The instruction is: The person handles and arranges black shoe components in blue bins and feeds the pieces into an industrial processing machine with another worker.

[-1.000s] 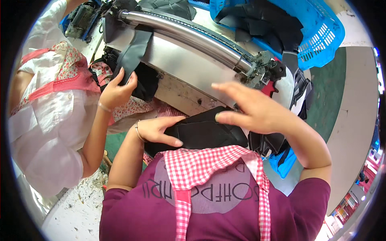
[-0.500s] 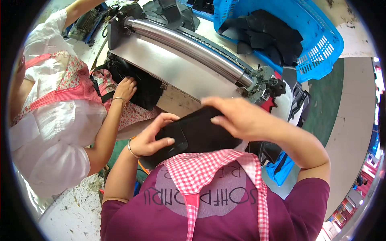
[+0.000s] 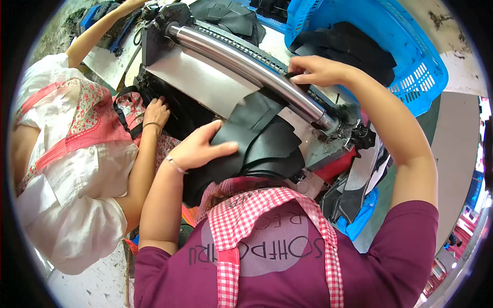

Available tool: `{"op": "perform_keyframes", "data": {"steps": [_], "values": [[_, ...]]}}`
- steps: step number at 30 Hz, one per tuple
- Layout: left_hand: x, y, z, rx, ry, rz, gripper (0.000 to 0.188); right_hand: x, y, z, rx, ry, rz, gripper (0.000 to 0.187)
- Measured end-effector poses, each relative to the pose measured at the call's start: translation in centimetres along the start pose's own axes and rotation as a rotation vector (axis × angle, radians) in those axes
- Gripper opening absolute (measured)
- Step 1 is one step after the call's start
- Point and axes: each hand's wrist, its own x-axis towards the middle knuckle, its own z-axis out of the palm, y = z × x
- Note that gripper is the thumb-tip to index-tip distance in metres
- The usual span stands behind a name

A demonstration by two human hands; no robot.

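Note:
My left hand (image 3: 197,149) grips the left side of a stack of black leather-like pieces (image 3: 269,149), thumb on top, in front of the machine. The stack's top sheet (image 3: 254,110) reaches up over the metal plate (image 3: 205,79) to the shiny steel roller (image 3: 251,64). On the roller's far side, my right hand (image 3: 316,71) is closed, thumb and fingers pinching a small dark edge of a black piece. Whether that edge belongs to the top sheet is hidden by the roller.
Beyond the machine stands a blue plastic basket (image 3: 416,56) with black pieces (image 3: 349,49) inside. More black pieces (image 3: 228,20) lie behind the roller. At left, a co-worker in a white shirt (image 3: 82,174) rests a hand (image 3: 156,113) on black material. A blue bag (image 3: 364,213) hangs at right.
My right hand has left the stack and moved up and away to the roller's far side. The stack now lies fanned, its top sheet against the roller; my left hand still holds it.

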Motion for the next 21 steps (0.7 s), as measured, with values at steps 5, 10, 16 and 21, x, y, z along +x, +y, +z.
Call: {"op": "perform_keyframes", "data": {"steps": [5, 10, 16, 21], "values": [[-3.8, -0.7, -0.7, -0.269, -0.211, -0.021, 0.051, -3.3, -0.3, -5.0, 0.174, 0.359, -0.145, 0.031], [-2.8, -2.0, -0.8, -0.071, -0.155, -0.036, 0.035, -6.1, -0.2, -8.8, -0.244, 0.691, -0.08, 0.02], [2.3, 1.5, -1.1, 0.251, -0.111, -0.273, 0.03, -1.9, -0.3, 0.6, -0.505, 0.354, -0.076, 0.022], [-2.3, 2.1, -1.5, -0.118, -0.229, -0.051, 0.044, -3.8, 2.6, -0.7, -0.131, 0.48, -0.079, 0.017]]}}
